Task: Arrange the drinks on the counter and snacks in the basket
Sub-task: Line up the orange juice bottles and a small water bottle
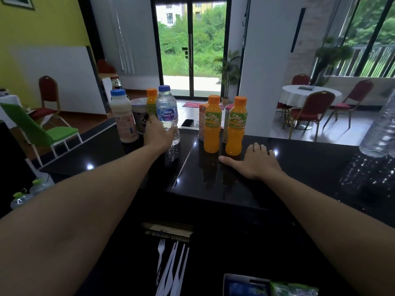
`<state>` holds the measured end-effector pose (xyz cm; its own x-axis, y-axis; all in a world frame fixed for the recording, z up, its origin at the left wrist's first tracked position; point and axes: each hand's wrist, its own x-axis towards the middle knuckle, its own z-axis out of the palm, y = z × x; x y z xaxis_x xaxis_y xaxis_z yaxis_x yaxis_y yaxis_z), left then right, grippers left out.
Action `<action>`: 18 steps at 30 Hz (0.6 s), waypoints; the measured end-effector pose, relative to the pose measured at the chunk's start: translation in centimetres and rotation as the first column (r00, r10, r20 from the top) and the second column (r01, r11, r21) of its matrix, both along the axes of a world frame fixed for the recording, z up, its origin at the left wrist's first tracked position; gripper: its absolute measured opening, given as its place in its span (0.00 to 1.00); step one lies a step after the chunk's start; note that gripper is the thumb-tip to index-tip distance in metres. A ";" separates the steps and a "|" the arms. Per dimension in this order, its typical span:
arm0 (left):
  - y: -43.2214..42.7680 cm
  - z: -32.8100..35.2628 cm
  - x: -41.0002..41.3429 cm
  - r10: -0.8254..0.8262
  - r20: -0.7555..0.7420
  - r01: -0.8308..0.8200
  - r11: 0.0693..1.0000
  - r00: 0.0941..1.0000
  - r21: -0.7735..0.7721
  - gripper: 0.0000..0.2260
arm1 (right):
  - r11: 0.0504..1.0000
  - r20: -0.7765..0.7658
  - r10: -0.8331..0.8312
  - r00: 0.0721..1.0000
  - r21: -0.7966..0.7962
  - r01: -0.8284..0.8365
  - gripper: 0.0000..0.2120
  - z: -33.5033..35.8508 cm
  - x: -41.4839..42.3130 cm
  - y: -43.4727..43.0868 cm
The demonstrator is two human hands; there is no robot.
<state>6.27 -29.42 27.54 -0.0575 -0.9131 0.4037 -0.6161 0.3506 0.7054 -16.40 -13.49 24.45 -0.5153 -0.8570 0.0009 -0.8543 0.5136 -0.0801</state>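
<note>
Three orange juice bottles are counted on the black desk [299, 163]. Two stand side by side near the middle [212, 124] [236, 127], and the third [151, 103] is set back toward the far edge, partly hidden. One water bottle [167, 113] with a blue cap is stood upright left of the pair, and the left grip [159, 133] is curled round its lower half. Just to its left, one milky bottle [124, 116] with a blue cap and one dark lidded cup [140, 116] are seen close together. One orange carton [201, 116] is placed behind the juice pair.

The right grip [257, 162] is laid flat on the desk, palm down and holding nothing, with its fingertips just beside the right-hand juice bottle. Bare desk is left between this grip and a large clear bottle [380, 133] at the right edge. More bare desk is left along the near edge. A seam is seen in the surface between the water bottle and the juice pair.

Below the near edge, several white plastic forks [171, 265] are laid on a lower surface, and a green packet [292, 290] is cut off by the bottom of the view. Two small green-capped bottles [40, 184] are seen low on the left.

"Nestlé Pure Life" is read on the water bottle. A word like "DeeDo" is made out on the juice labels. The cup's writing cannot be read.
</note>
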 end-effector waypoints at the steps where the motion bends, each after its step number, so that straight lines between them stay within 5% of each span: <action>1: 0.1 0.1 0.2 -0.027 0.009 0.027 1.000 1.000 -0.003 0.28 | 1.000 0.002 -0.001 1.000 0.003 0.001 0.70 0.0 0.0 0.0; 10: 4.2 -0.1 2.1 -0.215 -0.016 0.215 0.977 0.976 -0.007 0.24 | 0.999 0.066 0.033 0.997 0.038 -0.035 0.75 1.1 -0.4 0.6; 18: 9.5 -0.5 2.1 -0.296 -0.021 0.296 0.955 0.955 -0.019 0.23 | 0.993 0.025 0.083 0.996 -0.082 -0.080 0.47 0.5 -2.2 5.6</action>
